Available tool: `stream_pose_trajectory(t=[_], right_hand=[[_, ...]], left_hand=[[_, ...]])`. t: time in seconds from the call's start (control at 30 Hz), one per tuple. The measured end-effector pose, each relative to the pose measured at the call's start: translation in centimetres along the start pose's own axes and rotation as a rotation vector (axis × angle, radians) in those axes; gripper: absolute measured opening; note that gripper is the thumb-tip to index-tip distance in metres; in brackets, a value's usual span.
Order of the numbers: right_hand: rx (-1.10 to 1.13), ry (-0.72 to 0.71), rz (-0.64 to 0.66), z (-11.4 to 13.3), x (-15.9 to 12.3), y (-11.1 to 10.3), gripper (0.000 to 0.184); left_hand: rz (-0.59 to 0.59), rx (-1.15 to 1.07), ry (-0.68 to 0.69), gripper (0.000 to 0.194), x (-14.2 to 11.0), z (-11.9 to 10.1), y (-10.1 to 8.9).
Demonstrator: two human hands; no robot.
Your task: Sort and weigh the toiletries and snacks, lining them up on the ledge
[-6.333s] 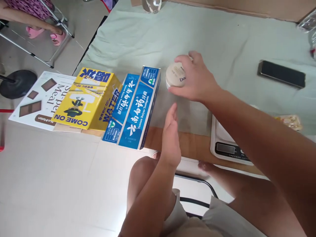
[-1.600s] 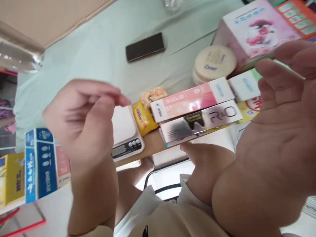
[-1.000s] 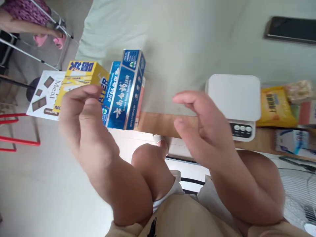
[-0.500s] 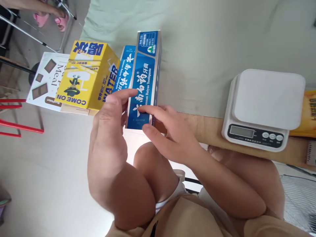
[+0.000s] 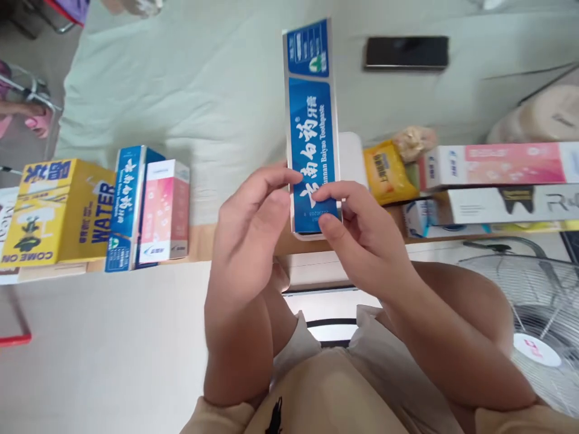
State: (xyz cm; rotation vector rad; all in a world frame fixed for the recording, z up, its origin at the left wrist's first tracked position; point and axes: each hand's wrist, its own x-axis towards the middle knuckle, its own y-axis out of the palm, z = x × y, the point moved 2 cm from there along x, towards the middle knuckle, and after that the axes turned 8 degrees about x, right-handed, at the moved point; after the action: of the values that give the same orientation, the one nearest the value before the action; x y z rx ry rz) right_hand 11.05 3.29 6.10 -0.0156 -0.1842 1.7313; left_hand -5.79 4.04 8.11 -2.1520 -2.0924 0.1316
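1. The surface [image 5: 217, 114], draped in pale green cloth, spreads beyond the person's hands.
2. The blue toothpaste box [image 5: 312, 144] sits between both hands, partly hiding a white object [image 5: 353, 160]; its long axis points forward, away from the person.
3. The left hand [image 5: 251, 241] and right hand [image 5: 368, 238] flank its near end, neither clearly nearer; their curled fingers, parted by its width, grip opposite sides.
4. Lettering: "WATER" and "COME ON" on the yellow carton [image 5: 88, 208]; on the held box, white Chinese characters, then smaller "Baiyao Toothpaste".

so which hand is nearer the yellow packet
Right. In view, the right hand is just below and left of the yellow packet; the left hand is farther left, across the held toothpaste box.
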Motion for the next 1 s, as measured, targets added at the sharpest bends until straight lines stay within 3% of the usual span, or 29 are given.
stream_pose_trajectory(t=[0.17,0.27,0.37,0.53,0.67,0.87,1.0], right_hand=[[-0.168,0.067,0.01,-1.5,-1.4,-4.3,0.043],[-0.424,0.098,0.019,-1.2,-1.8,-5.1,0.052],[-0.611,0.1,0.002,-0.6,-2.0,-5.7,0.051],[-0.462,-0.065,-0.169,0.3,-1.8,-7.0,0.046],[-0.352,-0.007,-0.11,-0.3,-1.0,-6.8,0.052],[-0.24,0.159,0.011,-1.4,-0.5,-5.8,0.065],[-0.183,0.183,0.045,-1.5,-0.1,-5.6,0.06]], left_hand=[[0.011,0.077,-0.091,0.028,1.4,0.5,4.1],[0.029,0.141,-0.126,0.031,1.7,1.1,4.8],[-0.038,0.243,-0.101,0.03,1.6,1.5,4.5],[-0.177,0.334,0.063,0.026,0.9,2.1,4.0],[-0.141,0.435,0.118,0.032,0.7,2.4,4.7],[-0.102,0.742,-0.015,0.043,1.2,2.6,5.6],[-0.037,0.797,0.005,0.044,1.4,2.5,6.3]])
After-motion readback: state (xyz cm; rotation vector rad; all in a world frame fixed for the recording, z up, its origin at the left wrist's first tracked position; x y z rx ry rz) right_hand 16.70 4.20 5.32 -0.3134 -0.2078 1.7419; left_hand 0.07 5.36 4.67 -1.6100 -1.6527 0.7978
